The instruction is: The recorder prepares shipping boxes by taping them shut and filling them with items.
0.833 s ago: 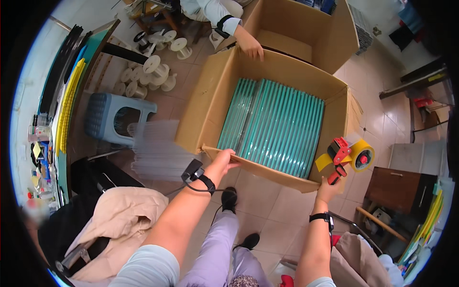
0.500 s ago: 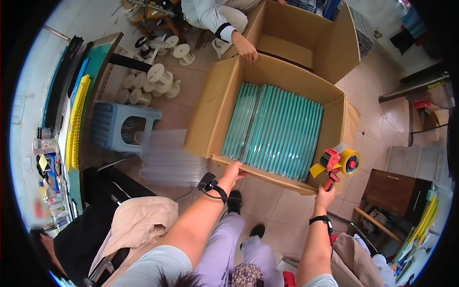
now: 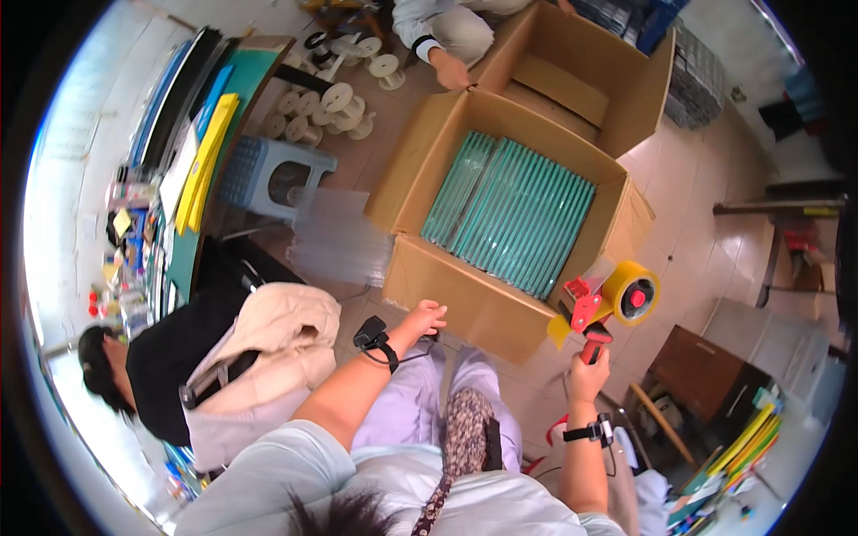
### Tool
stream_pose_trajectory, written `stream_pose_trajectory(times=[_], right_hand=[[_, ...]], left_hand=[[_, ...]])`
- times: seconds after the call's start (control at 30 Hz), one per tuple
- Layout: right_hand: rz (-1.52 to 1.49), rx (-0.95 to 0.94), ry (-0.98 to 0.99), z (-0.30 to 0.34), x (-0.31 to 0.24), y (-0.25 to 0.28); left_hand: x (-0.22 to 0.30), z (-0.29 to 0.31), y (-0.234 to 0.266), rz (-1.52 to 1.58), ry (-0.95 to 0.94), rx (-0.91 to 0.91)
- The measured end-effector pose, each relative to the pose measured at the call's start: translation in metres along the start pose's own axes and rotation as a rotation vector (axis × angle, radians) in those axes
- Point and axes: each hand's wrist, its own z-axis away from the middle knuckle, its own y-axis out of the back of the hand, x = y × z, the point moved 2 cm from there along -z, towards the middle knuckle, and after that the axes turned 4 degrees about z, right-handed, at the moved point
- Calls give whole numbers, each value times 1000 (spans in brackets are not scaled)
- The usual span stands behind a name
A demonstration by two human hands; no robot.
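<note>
My right hand (image 3: 588,373) is closed around the red-and-black handle of a tape dispenser (image 3: 585,308), which carries a roll of yellow tape (image 3: 633,293). A loose tape end hangs from it beside the right end of the box's near flap. My left hand (image 3: 423,319) is at the lower edge of that flap, fingers loosely apart and holding nothing; whether they touch the cardboard is unclear. The cardboard box (image 3: 460,290) stands with its top uncovered, and its near flap slopes outward toward me. Inside, green-edged clear panels (image 3: 514,214) are packed in upright rows.
Behind it stands a second cardboard box (image 3: 617,80). Another person's hand (image 3: 450,71) rests at the boxes' shared edge. A blue plastic stool (image 3: 277,174), clear plastic sheets (image 3: 335,237) and several white spools (image 3: 340,98) are on the left. A brown cabinet (image 3: 693,366) stands at right.
My left hand has let go of the near flap and drawn back. That flap now shows its broad face. My right hand, still gripping the tape dispenser, has shifted slightly left and down in view.
</note>
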Motion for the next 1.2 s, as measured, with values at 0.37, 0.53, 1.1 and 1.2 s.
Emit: stream_pose_trajectory(times=[0.37,0.53,1.1,1.2], right_hand=[[-206,-172,244,5,-120,70],[-299,-299,283,1,-169,64],[-77,-306,86,-17,-130,-28],[51,-232,321,-29,-87,-52]], left_hand=[[66,162,-121,-431,-550,-213],[80,188,-116,-437,-607,-171],[-69,-49,158,624,-1,707],[-56,-141,206,577,78,735]])
